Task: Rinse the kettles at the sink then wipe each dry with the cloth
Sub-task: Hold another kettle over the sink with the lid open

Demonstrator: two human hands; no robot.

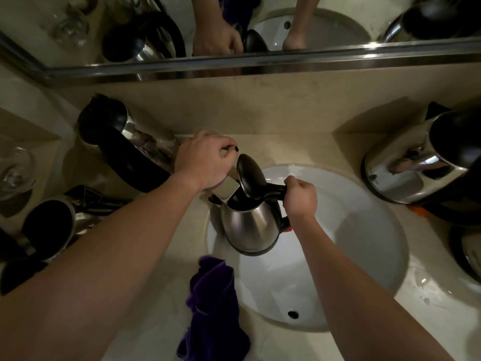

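A steel kettle (pixel 250 225) with a black lid raised open hangs over the left side of the white sink (pixel 364 243). My right hand (pixel 300 196) grips its black handle. The kettle's mouth sits under the square chrome tap spout (pixel 227 190). My left hand (pixel 205 158) is curled over the tap behind the spout, fingers bent around its lever. A purple cloth (pixel 213 308) lies crumpled on the counter at the sink's front left rim.
More steel kettles stand around the basin: one at the back left (pixel 125 136), one at the near left (pixel 49 225), one at the right (pixel 421 162) and another at the far right edge (pixel 468 254). A glass (pixel 15 170) stands at far left. A mirror (pixel 260 27) runs along the back wall.
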